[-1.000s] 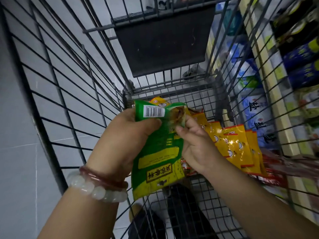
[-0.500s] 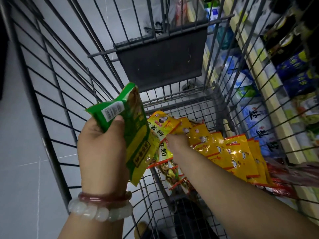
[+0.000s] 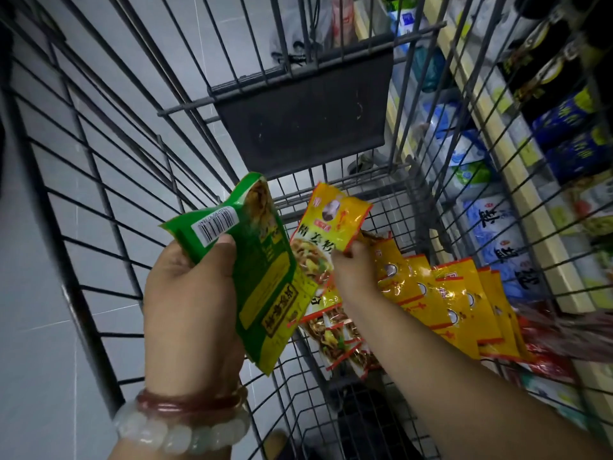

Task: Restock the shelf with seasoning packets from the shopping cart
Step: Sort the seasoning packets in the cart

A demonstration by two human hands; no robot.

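My left hand (image 3: 195, 290) grips the green packet (image 3: 262, 270) clear of the shopping cart (image 3: 99, 200), freeing my right hand (image 3: 355, 270) to pinch a yellow packet (image 3: 331, 224) off the yellow row (image 3: 447, 300); the shelf (image 3: 530, 200) waits right.

The shopping cart (image 3: 109, 180) is grey metal wire with a dull, slightly worn finish, and its folding flap (image 3: 305, 111) looks like matt dark plastic, faintly scuffed. The green packet (image 3: 265, 277) is glossy plastic film carrying a white paper-like barcode label (image 3: 215, 224). The yellow packet (image 3: 331, 224) and the yellow packets (image 3: 444, 300) lying in the cart are shiny crinkled film (highlights glint along their creases). One bracelet (image 3: 185, 433) has smooth, milky, stone-like beads; the other (image 3: 189, 405) is reddish, polished and translucent. The floor (image 3: 30, 327) is smooth pale tile.
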